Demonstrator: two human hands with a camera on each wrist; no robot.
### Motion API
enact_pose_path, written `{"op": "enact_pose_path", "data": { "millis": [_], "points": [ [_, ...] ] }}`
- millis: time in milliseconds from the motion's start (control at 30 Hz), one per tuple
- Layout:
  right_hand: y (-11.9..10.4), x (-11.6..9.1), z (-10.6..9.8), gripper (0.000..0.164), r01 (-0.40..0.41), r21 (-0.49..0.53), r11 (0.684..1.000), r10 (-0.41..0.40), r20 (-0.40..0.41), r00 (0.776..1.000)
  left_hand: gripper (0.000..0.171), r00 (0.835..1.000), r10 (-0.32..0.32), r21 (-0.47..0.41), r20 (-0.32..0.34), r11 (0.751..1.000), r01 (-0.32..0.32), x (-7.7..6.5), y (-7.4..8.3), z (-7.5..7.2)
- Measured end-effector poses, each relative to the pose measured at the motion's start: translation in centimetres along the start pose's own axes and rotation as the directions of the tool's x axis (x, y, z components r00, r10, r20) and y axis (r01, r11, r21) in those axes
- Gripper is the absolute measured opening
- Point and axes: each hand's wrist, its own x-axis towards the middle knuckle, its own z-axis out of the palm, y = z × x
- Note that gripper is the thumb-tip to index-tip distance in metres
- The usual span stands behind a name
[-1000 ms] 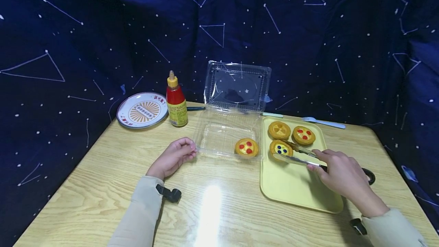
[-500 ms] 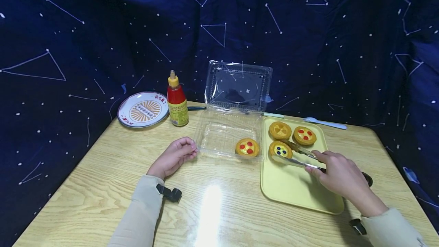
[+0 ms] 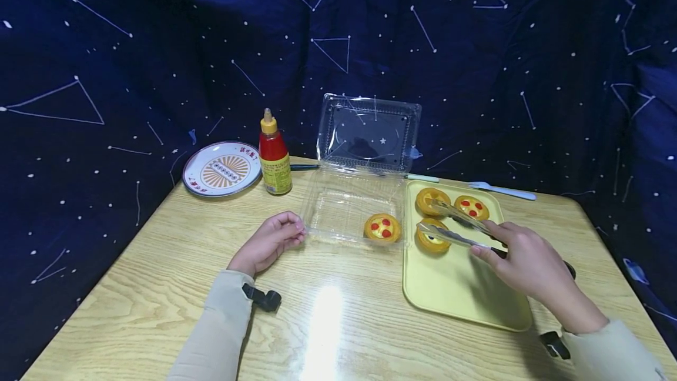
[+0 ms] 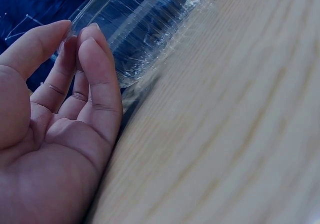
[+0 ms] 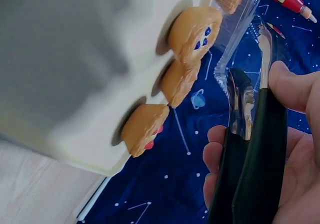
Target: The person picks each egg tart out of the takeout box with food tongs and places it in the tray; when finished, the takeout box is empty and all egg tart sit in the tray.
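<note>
My left hand point(image 3: 271, 241) pinches the near-left corner of a clear plastic clamshell container point(image 3: 338, 207) between thumb and fingertips; the left wrist view shows the container's rim point(image 4: 117, 28) at the fingertips. Inside the container, at its right end, sits a tart with red dots point(image 3: 382, 228). My right hand point(image 3: 529, 260) grips metal tongs with black handles point(image 5: 260, 154). The tongs' spread tips hang above the tart with blue dots point(image 5: 202, 36), partly covering it in the head view. Beside it on the yellow tray point(image 3: 460, 293) are a plain-topped tart point(image 3: 428, 196) and another red-dotted tart point(image 3: 478, 207).
A red sauce bottle with a yellow cap point(image 3: 275, 160) stands left of the container, beside a patterned white plate point(image 3: 222, 169). The container's raised lid point(image 3: 368, 134) leans near the dark starry curtain point(image 3: 211, 28). A light blue fork point(image 3: 502, 191) lies behind the tray.
The tongs had their tips around the blue-dotted tart and have now risen above it. That tart stays on the tray. My left hand keeps its place at the container.
</note>
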Motion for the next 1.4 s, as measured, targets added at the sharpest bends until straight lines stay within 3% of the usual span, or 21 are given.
{"op": "enact_pose_path", "data": {
  "millis": [333,567,1400],
  "points": [
    [-1.2,1.1,0.5,0.063,0.046,0.016,0.999,-0.045,-0.03,0.999,0.006,1.0,-0.006,-0.007,-0.009,1.0,0.006,-0.1,0.1,0.1],
    [-2.3,2.0,0.6,0.065,0.045,0.008,0.999,-0.045,0.003,0.999,0.004,1.0,-0.011,-0.003,-0.007,1.0,0.011,-0.1,0.0,-0.1],
    [-6.4,5.1,1.5,0.059,0.157,-0.018,0.987,-0.155,0.088,0.984,0.004,1.0,-0.006,-0.015,-0.006,1.0,0.005,0.1,-0.1,-0.1]
  ]
}}
